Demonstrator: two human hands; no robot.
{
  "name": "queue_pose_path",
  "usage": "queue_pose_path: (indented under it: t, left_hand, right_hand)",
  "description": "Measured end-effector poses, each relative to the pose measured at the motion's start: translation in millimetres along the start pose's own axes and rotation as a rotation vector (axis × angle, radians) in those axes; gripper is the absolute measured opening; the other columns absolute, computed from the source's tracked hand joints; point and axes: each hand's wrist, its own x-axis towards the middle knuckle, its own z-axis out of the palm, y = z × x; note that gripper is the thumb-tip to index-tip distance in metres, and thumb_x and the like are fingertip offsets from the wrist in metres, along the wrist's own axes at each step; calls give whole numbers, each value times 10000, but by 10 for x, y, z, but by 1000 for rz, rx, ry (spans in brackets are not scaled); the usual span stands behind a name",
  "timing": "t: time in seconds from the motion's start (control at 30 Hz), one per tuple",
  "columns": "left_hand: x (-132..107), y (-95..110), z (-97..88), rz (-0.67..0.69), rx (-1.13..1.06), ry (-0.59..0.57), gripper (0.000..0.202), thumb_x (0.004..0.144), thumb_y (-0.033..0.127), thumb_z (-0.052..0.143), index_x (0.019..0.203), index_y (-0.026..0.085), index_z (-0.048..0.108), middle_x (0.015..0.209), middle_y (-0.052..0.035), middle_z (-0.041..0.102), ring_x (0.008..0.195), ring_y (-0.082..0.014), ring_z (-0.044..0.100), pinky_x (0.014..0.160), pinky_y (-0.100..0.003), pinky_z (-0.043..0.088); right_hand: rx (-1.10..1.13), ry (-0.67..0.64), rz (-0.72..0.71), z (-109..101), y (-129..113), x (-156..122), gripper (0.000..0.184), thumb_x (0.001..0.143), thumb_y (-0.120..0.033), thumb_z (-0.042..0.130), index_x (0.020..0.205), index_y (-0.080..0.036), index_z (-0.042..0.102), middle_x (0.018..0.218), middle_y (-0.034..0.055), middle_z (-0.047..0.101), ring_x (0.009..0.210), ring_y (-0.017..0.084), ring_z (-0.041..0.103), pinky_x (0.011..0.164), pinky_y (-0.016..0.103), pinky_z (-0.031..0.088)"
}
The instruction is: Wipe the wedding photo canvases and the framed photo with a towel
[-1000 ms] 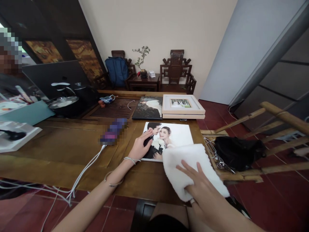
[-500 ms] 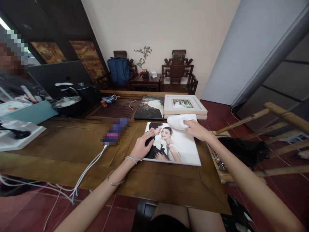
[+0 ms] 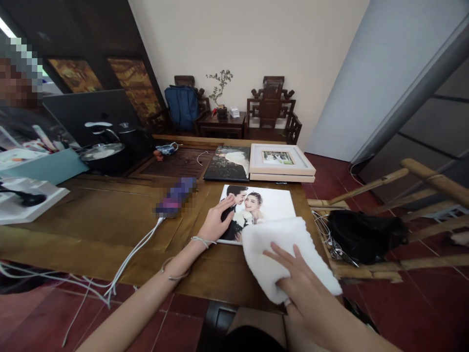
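Observation:
A glossy wedding photo panel point(image 3: 274, 203) lies flat on the wooden table, showing a couple against white. My left hand point(image 3: 219, 220) rests flat on its left side, fingers stretched out. At the lower right, my right hand point(image 3: 298, 274) holds a white cloth point(image 3: 267, 242), its fingers spread over the top. The cloth is opened out, hides the panel's lower right corner and reaches towards the table's front edge. What the thumb does beneath is partly hidden.
Behind the panel lie a dark photo panel point(image 3: 227, 164) and stacked pale frames point(image 3: 282, 161). A phone point(image 3: 176, 195) with white cables point(image 3: 137, 252) is at left, beyond it a kettle point(image 3: 134, 142) and a teal box point(image 3: 51, 166). A bamboo chair point(image 3: 432, 171) holds a black bag point(image 3: 366, 234).
My right hand has come from the panel's upper right corner down towards me with the cloth, which was bunched and is now spread out. My left hand stays in place.

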Motion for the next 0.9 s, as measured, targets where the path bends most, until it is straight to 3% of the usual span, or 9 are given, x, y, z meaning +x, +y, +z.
queue_pose_path:
  t: [0.1, 0.27, 0.37, 0.47, 0.57, 0.73, 0.9]
  left_hand:
    - [2, 1, -5, 7, 4, -5, 379, 841, 221, 473, 1198, 141, 572, 1336, -97, 487, 1268, -200, 417, 1086, -401, 309]
    - [3, 22, -19, 7, -2, -5, 396, 839, 221, 476, 1215, 127, 556, 1333, -105, 489, 1268, -199, 417, 1087, -398, 306]
    - [0, 29, -27, 9, -12, -5, 390, 839, 222, 477, 1211, 136, 561, 1336, -98, 488, 1267, -196, 418, 1086, -393, 308]
    - [-2, 30, -31, 4, -12, -8, 388, 842, 228, 476, 1206, 126, 564, 1335, -106, 488, 1266, -193, 420, 1087, -385, 308]
    - [-3, 26, -29, 1, -9, -8, 391, 844, 236, 477, 1210, 125, 560, 1337, -106, 486, 1269, -192, 416, 1089, -386, 304]
    - [-3, 11, -19, 2, -11, -11, 390, 876, 249, 426, 1223, 119, 548, 1341, -104, 482, 1273, -181, 411, 1094, -376, 295]
    - [-9, -4, -18, -18, -1, 15, 374, 882, 253, 410, 1205, 143, 563, 1340, -88, 488, 1271, -189, 414, 1086, -394, 306]
  right_hand:
    - [3, -2, 6, -16, 47, 209, 343, 596, -25, 401, 796, -167, 640, 1362, 114, 447, 1341, 296, 216, 1044, 618, 118]
    - [-79, 91, 107, -171, 438, 953, 368, 706, -57, 400, 995, -127, 617, 1225, 192, 541, 1272, 295, 342, 1009, 565, 210]
    - [-98, 97, 148, -312, 649, 1352, 359, 708, -51, 393, 973, -139, 618, 1077, 157, 611, 1069, 288, 522, 931, 504, 318]
    - [-104, 110, 167, -385, 745, 1520, 350, 708, -41, 370, 933, -130, 622, 1021, 150, 622, 961, 273, 564, 889, 478, 352]
    - [-117, 117, 162, -316, 681, 1407, 363, 711, -49, 380, 968, -129, 623, 1084, 159, 603, 1083, 291, 504, 953, 531, 277]
    - [-139, 73, 73, -33, 247, 781, 360, 716, -56, 384, 947, -136, 648, 1349, 157, 443, 1331, 289, 219, 1044, 585, 94]
    - [-39, -52, -19, 87, -176, 267, 343, 642, -71, 433, 871, -160, 673, 1416, 127, 370, 1345, 338, 166, 1025, 643, 81]
